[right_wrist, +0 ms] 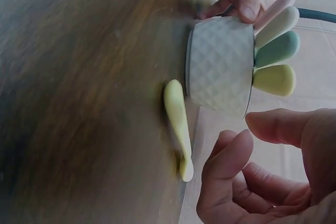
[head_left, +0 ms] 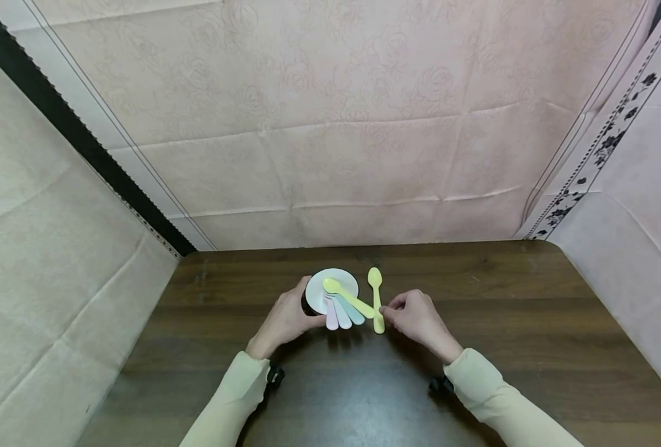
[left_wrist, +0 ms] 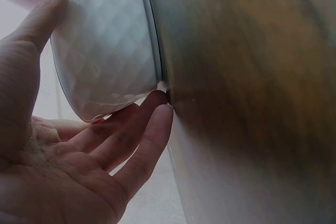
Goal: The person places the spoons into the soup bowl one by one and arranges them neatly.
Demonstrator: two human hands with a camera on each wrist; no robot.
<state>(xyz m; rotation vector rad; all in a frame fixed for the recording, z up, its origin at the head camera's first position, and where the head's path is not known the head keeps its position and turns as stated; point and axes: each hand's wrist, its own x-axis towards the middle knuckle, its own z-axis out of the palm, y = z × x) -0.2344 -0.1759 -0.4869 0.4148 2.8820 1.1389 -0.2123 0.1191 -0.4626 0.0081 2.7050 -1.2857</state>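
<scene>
A white bowl (head_left: 330,277) with a quilted outer wall stands on the table, its foot visible in the left wrist view. My left hand (head_left: 291,315) holds it from the left, thumb near the rim and fingers round its lower side. Out of the bowl lean a pink spoon (right_wrist: 274,13), a white spoon (right_wrist: 278,28), a green spoon (right_wrist: 277,49) and a yellow spoon (right_wrist: 274,80). Another yellow spoon (head_left: 375,298) lies on the table to the bowl's right. Above its handle hovers my right hand (head_left: 417,316), with thumb and forefinger slightly apart and nothing between them.
The brown wooden table (head_left: 509,347) ends at a back edge just beyond the bowl. Pale patterned cloth (head_left: 330,143) hangs behind it, with further cloth sheets at both sides. A dark band is worn on each wrist.
</scene>
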